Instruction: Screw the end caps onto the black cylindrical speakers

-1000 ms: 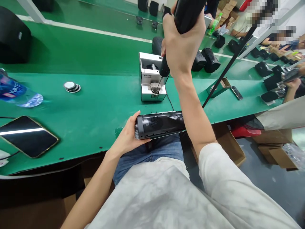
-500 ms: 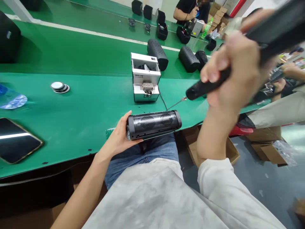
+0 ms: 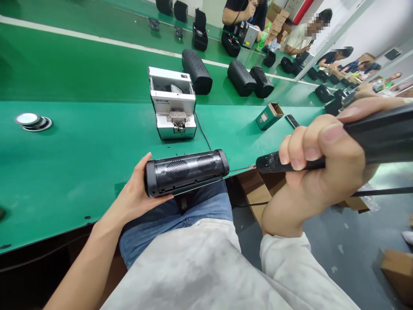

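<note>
Speaker housing: the black cylinder with 2 round perforated grilles lies along the near edge of the green surface, above the person's lap; whether the edge bears its weight cannot be told.
Left hand: wrapped around the housing's left end, with digits above and below it.
Right hand: closed around a black electric screwdriver, held nearly level.
Screwdriver bit: the thin shaft points at the housing's right end; whether its tip touches cannot be told.
Likely handling: the housing looks stiff and fairly light, probably hard plastic; its smooth, rounded, glossy side could turn or slip under a push.
Where to hold: the thicker end caps seem the surest grip, clear of the grilles, which may dent or scratch.
Screw feeder: a white machine stands just behind the housing; dark lettering crosses its front, too small to read surely.
Green box: the upright, open-topped box bears a pale label, not legible.
Brands on the housing and screwdriver: none readable; only fine pale marks show near the screwdriver's nose.
Disc stack: flat, round pieces lie at the left, well apart from the hands.
</note>
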Demonstrator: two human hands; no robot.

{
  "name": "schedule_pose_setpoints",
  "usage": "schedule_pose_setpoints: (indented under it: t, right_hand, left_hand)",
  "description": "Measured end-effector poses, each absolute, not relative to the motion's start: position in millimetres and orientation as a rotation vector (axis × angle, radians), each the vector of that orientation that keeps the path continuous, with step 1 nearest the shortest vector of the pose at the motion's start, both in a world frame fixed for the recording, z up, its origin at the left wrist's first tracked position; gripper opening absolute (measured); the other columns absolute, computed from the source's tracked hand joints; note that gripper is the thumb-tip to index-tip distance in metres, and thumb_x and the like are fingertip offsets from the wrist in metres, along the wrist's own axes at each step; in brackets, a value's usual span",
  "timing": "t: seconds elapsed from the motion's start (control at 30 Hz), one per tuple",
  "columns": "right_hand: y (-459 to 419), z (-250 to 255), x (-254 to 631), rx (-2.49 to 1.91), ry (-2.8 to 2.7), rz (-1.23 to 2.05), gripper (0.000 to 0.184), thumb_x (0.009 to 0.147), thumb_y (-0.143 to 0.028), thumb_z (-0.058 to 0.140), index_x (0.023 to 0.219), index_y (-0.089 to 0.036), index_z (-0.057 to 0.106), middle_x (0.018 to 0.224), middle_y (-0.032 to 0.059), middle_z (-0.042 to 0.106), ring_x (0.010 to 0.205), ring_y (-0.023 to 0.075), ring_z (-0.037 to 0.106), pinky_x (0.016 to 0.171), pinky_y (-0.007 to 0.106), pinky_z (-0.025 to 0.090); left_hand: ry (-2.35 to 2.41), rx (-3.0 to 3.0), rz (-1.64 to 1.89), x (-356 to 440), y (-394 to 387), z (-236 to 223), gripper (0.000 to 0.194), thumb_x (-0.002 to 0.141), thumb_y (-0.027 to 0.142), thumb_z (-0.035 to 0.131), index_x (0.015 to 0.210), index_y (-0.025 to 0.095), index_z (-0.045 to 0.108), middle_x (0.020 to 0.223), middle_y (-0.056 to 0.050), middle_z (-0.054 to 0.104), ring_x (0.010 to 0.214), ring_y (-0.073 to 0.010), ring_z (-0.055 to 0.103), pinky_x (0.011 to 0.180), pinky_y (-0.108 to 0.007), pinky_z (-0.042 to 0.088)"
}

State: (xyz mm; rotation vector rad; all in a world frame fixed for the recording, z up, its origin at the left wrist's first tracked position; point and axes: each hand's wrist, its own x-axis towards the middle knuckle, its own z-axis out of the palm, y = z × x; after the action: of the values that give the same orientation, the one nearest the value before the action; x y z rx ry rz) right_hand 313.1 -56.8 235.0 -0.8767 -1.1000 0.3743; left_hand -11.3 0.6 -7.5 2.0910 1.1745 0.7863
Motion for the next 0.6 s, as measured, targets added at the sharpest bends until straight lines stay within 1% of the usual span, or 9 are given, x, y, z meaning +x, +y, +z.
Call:
schedule_pose_setpoints:
  t: [0.07,0.13,0.17,0.23,0.3,0.37,0.43,0.5,0.6]
  right_hand:
    - [-55,227,307,-0.795,-1.127,0.326,0.029,0.085,-0.014,0.086,0.095,-0.027,0.062,0.060,-0.0122,0.049,0.038,0.0084,0.042,0.037,0.027,0.040]
    - [-53,214,307,-0.769,-1.154,0.375,0.026,0.091,-0.012,0.084,0.101,-0.027,0.064,0.065,-0.0109,0.053,0.040,0.0092,0.046,0.039,0.027,0.043]
    - [-52,205,309,-0.773,-1.176,0.418,0.025,0.094,-0.013,0.082,0.104,-0.027,0.064,0.067,-0.0104,0.055,0.041,0.0096,0.049,0.040,0.026,0.044]
    - [-50,188,313,-0.786,-1.234,0.504,0.021,0.099,-0.015,0.079,0.106,-0.027,0.063,0.070,-0.0097,0.055,0.045,0.0095,0.052,0.044,0.025,0.046]
    - [-48,171,317,-0.793,-1.272,0.560,0.019,0.102,-0.015,0.077,0.107,-0.026,0.062,0.071,-0.0094,0.053,0.049,0.0090,0.052,0.049,0.024,0.047]
    - [-46,158,319,-0.765,-1.279,0.592,0.020,0.103,-0.015,0.075,0.108,-0.026,0.060,0.071,-0.0095,0.051,0.051,0.0087,0.050,0.052,0.024,0.046]
    - [-45,149,322,-0.711,-1.279,0.627,0.022,0.103,-0.015,0.076,0.110,-0.026,0.059,0.072,-0.0091,0.052,0.051,0.0089,0.049,0.052,0.023,0.044]
    - [-44,144,324,-0.671,-1.271,0.690,0.024,0.101,-0.017,0.078,0.110,-0.027,0.057,0.074,-0.0083,0.054,0.052,0.0087,0.049,0.051,0.023,0.041]
    - [-45,142,325,-0.682,-1.257,0.729,0.021,0.103,-0.023,0.077,0.110,-0.027,0.058,0.074,-0.0069,0.057,0.053,0.0098,0.051,0.049,0.024,0.040]
  left_hand:
    - [1.114,2.135,0.823,-12,1,-5,0.138,0.086,0.067,0.087,0.180,0.031,-0.007,0.170,-0.021,0.048,0.148,-0.0425,0.062,0.120,-0.065,0.056]
    - [1.083,2.164,0.855,-12,3,-3,0.136,0.087,0.064,0.086,0.180,0.034,-0.008,0.172,-0.020,0.046,0.150,-0.0425,0.061,0.120,-0.065,0.056]
    - [1.089,2.167,0.864,-12,4,-2,0.131,0.088,0.062,0.086,0.180,0.036,-0.002,0.171,-0.018,0.049,0.149,-0.0428,0.063,0.119,-0.066,0.057]
    - [1.113,2.163,0.868,-11,6,-1,0.117,0.086,0.058,0.086,0.178,0.038,0.016,0.164,-0.015,0.057,0.143,-0.0430,0.068,0.117,-0.065,0.059]
    - [1.148,2.140,0.866,-10,7,0,0.102,0.083,0.055,0.086,0.169,0.037,0.034,0.157,-0.012,0.063,0.137,-0.0419,0.072,0.115,-0.062,0.062]
    - [1.206,2.108,0.854,-10,5,0,0.092,0.081,0.052,0.086,0.161,0.035,0.044,0.154,-0.010,0.066,0.134,-0.0403,0.074,0.114,-0.059,0.063]
    - [1.266,2.078,0.849,-12,2,-1,0.087,0.079,0.050,0.086,0.156,0.034,0.047,0.150,-0.010,0.068,0.130,-0.0394,0.076,0.114,-0.058,0.063]
    - [1.288,2.067,0.854,-16,0,-2,0.087,0.079,0.050,0.086,0.156,0.035,0.047,0.148,-0.009,0.070,0.125,-0.0395,0.078,0.112,-0.060,0.065]
    - [1.182,2.162,0.853,-15,11,-4,0.091,0.081,0.049,0.089,0.161,0.046,0.044,0.144,-0.006,0.072,0.122,-0.0404,0.078,0.103,-0.062,0.070]
